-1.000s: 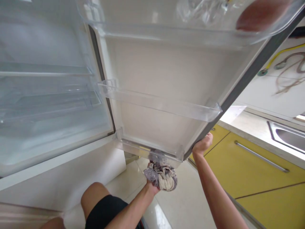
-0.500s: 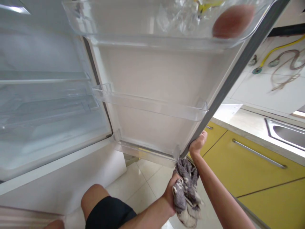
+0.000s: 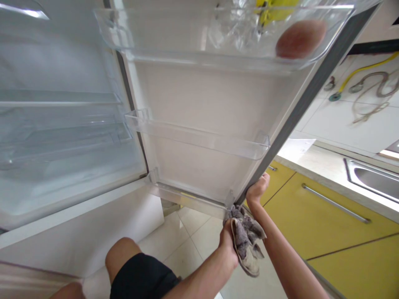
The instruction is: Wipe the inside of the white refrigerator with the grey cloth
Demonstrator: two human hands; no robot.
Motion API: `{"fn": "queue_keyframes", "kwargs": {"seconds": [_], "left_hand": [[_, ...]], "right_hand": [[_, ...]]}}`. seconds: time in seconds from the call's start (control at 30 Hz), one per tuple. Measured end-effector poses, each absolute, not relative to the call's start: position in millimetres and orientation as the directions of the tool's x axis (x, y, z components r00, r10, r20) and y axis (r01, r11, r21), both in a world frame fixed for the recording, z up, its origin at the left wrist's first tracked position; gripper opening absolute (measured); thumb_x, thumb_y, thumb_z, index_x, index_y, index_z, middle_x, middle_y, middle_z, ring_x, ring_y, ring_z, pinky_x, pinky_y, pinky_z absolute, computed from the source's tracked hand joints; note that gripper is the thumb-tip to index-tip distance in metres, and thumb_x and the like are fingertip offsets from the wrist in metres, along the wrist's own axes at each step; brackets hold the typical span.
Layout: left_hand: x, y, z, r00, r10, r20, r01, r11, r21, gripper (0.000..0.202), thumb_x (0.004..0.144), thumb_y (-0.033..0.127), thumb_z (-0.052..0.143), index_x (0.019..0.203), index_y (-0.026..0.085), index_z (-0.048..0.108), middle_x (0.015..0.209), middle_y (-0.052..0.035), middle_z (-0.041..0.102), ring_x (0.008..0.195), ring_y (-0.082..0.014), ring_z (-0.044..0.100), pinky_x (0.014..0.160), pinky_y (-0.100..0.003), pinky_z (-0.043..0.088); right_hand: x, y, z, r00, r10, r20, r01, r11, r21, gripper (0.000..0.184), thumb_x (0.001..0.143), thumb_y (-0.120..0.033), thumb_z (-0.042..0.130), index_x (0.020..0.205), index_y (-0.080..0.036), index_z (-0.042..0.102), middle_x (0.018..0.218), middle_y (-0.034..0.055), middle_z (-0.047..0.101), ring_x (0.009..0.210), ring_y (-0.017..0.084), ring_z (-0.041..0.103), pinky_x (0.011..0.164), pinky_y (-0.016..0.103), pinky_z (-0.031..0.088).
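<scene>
The refrigerator door (image 3: 202, 95) stands open in front of me, its inner side facing me. My right hand (image 3: 258, 190) is closed around the door's outer edge near the lower corner. Just below, my left hand (image 3: 228, 238) grips a bunched grey and cream cloth (image 3: 247, 245). The upper end of this cloth is against the bottom corner of the door, by the lowest clear door bin (image 3: 187, 198). Part of the cloth hangs down past my fingers. The far fingers of both hands are hidden.
Above are a middle door bin (image 3: 199, 139) and an upper one with a reddish oval item (image 3: 301, 39) and clear plastic wrapping. Refrigerator shelves (image 3: 59, 97) are at left. Yellow cabinets (image 3: 318, 211), a counter and a sink (image 3: 374, 176) stand at right. My knee (image 3: 121, 251) is below.
My left hand has shifted slightly up, and the cloth has turned and folded differently against the door's lower corner. My right hand keeps its hold on the edge. The view has tilted a little.
</scene>
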State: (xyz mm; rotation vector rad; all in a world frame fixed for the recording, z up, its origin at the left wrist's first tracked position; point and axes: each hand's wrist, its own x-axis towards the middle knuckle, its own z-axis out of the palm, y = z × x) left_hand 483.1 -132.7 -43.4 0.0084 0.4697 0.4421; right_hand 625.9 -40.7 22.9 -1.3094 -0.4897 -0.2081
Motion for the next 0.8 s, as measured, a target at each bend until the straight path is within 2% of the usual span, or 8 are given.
{"fn": "queue_keyframes", "kwargs": {"seconds": [0.1,0.23,0.3,0.43,0.53,0.6,0.7,0.8], "left_hand": [[453,-132,-52,0.77,0.387,-0.507,-0.39,0.915,0.107,0.038,0.075,0.045,0.059,0.092,0.014,0.073,0.083,-0.0162,0.076,0.088,-0.0366,0.074,0.08,-0.053,0.057],[394,-125,-47,0.613,0.513,-0.601,-0.539,0.828,0.156,0.027,0.073,0.038,0.068,0.086,0.015,0.073,0.079,-0.0137,0.077,0.087,-0.0348,0.076,0.082,-0.05,0.06],[364,-115,-36,0.442,0.605,-0.663,-0.638,0.731,0.242,0.019,0.072,0.032,0.069,0.083,0.017,0.072,0.078,-0.0112,0.077,0.087,-0.0331,0.077,0.084,-0.049,0.061],[316,-83,-13,0.042,0.773,-0.633,-0.74,0.45,0.5,0.018,0.071,0.03,0.071,0.086,0.021,0.071,0.08,-0.0056,0.078,0.094,-0.0306,0.077,0.088,-0.048,0.063],[290,-55,-7,-0.345,0.799,-0.492,-0.659,0.167,0.734,0.031,0.066,0.033,0.079,0.094,0.022,0.072,0.093,-0.0033,0.079,0.103,-0.0287,0.075,0.093,-0.044,0.061],[276,-34,-10,-0.482,0.81,-0.335,-0.533,0.032,0.846,0.041,0.063,0.039,0.082,0.099,0.021,0.072,0.102,-0.0056,0.078,0.105,-0.0302,0.073,0.095,-0.045,0.06],[260,-3,-21,-0.496,0.867,-0.047,-0.276,-0.106,0.955,0.048,0.067,0.051,0.08,0.101,0.018,0.071,0.103,-0.0088,0.074,0.106,-0.0318,0.071,0.1,-0.05,0.056],[257,19,-33,-0.502,0.859,0.096,-0.146,-0.194,0.97,0.052,0.068,0.052,0.081,0.106,0.02,0.068,0.12,-0.0092,0.067,0.12,-0.0307,0.063,0.114,-0.048,0.046]], "right_hand": [[626,-39,24,0.892,0.105,0.44,0.403,0.259,-0.878,0.016,0.082,-0.04,0.04,0.078,-0.025,0.045,0.079,-0.001,0.044,0.078,0.018,0.044,0.07,0.032,0.041],[625,-38,25,0.902,0.09,0.422,0.385,0.27,-0.882,0.021,0.082,-0.045,0.042,0.077,-0.025,0.044,0.08,-0.0007,0.044,0.079,0.019,0.045,0.071,0.033,0.041],[624,-38,25,0.905,0.087,0.416,0.38,0.274,-0.884,0.024,0.081,-0.049,0.042,0.078,-0.025,0.044,0.08,-0.0009,0.043,0.079,0.019,0.045,0.071,0.033,0.04],[622,-39,26,0.906,0.079,0.415,0.379,0.282,-0.881,0.03,0.08,-0.056,0.042,0.079,-0.026,0.046,0.081,-0.0009,0.043,0.079,0.019,0.045,0.07,0.034,0.04],[622,-39,27,0.907,0.077,0.415,0.378,0.288,-0.88,0.03,0.079,-0.056,0.044,0.078,-0.025,0.047,0.08,-0.001,0.044,0.079,0.019,0.046,0.07,0.034,0.04],[621,-40,26,0.908,0.074,0.412,0.375,0.29,-0.88,0.028,0.078,-0.053,0.045,0.077,-0.025,0.047,0.079,-0.0012,0.044,0.079,0.019,0.046,0.07,0.034,0.04],[622,-40,25,0.912,0.063,0.406,0.373,0.29,-0.881,0.022,0.078,-0.047,0.045,0.077,-0.025,0.048,0.078,-0.0011,0.046,0.078,0.019,0.047,0.073,0.035,0.04],[622,-40,24,0.912,0.05,0.408,0.379,0.285,-0.881,0.02,0.079,-0.044,0.046,0.076,-0.025,0.049,0.078,-0.0006,0.048,0.079,0.02,0.047,0.073,0.035,0.039]]}}
